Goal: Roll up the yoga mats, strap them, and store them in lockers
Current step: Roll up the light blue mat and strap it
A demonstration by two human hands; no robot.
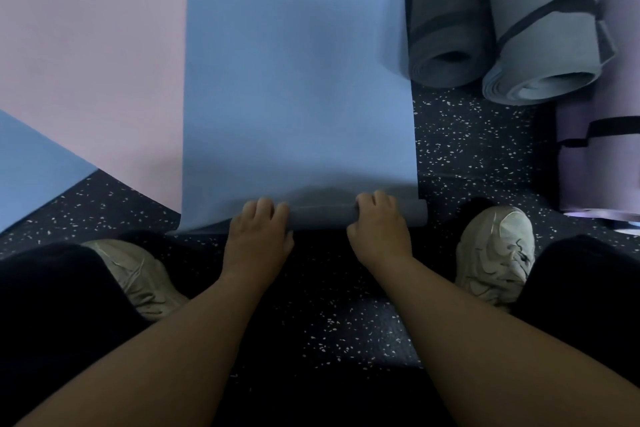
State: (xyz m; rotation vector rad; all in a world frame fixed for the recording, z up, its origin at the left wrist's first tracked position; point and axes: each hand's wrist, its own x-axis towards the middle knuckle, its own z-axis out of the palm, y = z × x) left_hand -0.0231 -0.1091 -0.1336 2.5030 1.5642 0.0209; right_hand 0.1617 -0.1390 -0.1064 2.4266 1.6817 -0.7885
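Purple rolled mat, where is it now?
Head view, far right: the purple rolled mat lies on the floor, beside the right shoe, just behind two grey rolled mats.

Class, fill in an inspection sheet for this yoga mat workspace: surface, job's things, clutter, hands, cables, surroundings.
Surface: dark speckled floor.
Job's things: blue mat flat, near end rolled; pink mat flat beside it; another blue mat at left.
Clutter: grey roll, light grey roll and purple roll, strapped.
Hands: left hand and right hand grip the rolled end.
Cables: nothing seen.
Surroundings: person's shoes; lockers not in view.
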